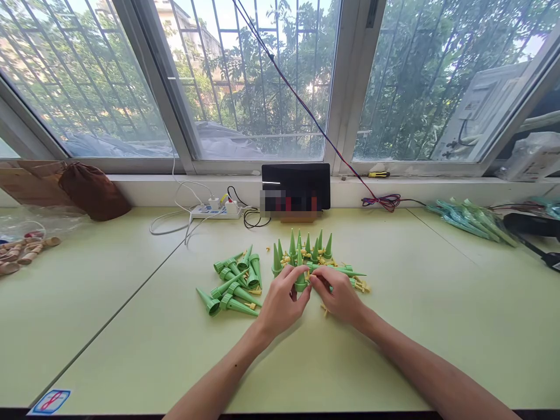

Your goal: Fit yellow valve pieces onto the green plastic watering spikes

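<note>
My left hand (282, 297) grips a green plastic watering spike (301, 286) by its wide collar, the pointed end up. Close against it, my right hand (339, 294) pinches a small yellow plastic valve (308, 275) at the spike's side; whether the two are joined I cannot tell. Behind my hands several green spikes (328, 246) stand upright with yellow valves among them. To the left lies a loose heap of green spikes (236, 286). Near my right wrist a yellow valve (324, 310) rests on the table, and more yellow valves (362, 286) lie further right.
A dark-screened tablet (296, 186) stands at the back by the window. Left of it lies a power strip (216, 210) with cables. Wrapped green and blue pieces (475, 220) lie at the right, a brown bag (94, 191) and wooden pieces (28, 252) at the left.
</note>
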Tool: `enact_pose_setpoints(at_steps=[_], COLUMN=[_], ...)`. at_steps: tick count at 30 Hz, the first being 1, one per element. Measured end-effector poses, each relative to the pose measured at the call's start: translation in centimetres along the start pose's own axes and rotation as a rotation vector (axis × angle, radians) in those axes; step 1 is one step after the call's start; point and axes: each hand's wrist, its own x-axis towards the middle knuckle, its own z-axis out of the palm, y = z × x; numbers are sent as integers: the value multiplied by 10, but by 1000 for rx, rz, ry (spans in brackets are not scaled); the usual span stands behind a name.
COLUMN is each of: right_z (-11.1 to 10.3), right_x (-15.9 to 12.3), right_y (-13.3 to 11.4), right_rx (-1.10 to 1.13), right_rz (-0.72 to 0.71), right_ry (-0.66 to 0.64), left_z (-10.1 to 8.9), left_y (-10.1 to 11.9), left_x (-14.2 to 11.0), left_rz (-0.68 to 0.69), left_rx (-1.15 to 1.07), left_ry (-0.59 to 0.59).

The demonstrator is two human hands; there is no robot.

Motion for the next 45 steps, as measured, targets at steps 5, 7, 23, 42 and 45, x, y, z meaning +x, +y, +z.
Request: enact_pose_setpoints(at_steps=[5,7,23,42,45], right_z=[1,1,2,2,2], right_x=[-2,-2,-3,-4,-2], right_y=[0,0,3,3,4], right_rx=[54,49,54,37,14], right_rz=[-14,-28,-22,-24,-8], right_ry=[8,9,2,4,-11], left_z=[0,0,-1,0,0], left_y=[1,1,0,0,-1], left_x=[-1,-1,0,1,0], left_rz=[-10,-9,1,-5,2], left_rx=[-14,-14,0,3,1], left_ry=[3,4,2,-10,-15])
